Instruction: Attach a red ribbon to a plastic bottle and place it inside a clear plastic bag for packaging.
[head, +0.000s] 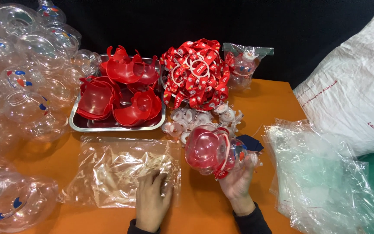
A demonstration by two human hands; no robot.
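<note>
Holding the assembled red-lidded clear bottle (211,149) firmly in our right hand (239,182), we're pressing the plastic bag (122,173) flat with our open left hand (152,203), keeping it smooth.

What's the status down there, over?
Left hand flat on a clear plastic bag. Right hand grips a clear bottle with red insert and strap. Nothing between them on the orange table.
</note>
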